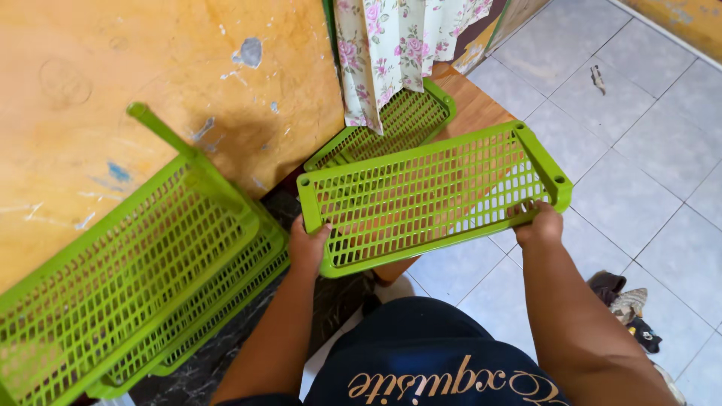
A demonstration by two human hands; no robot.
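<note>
I hold a green plastic lattice shelf tray flat in front of me with both hands. My left hand grips its near left corner and my right hand grips its near right edge. Round sockets show at the tray's corners. To the left, a partly assembled green rack of stacked lattice trays leans against the orange wall, one green post sticking up from it. Another green tray lies behind, partly under a floral cloth.
A floral curtain hangs at the top centre over a brown wooden surface. Pale floor tiles spread to the right. A heap of dark cloth lies on the floor by my right arm. The orange wall is scuffed.
</note>
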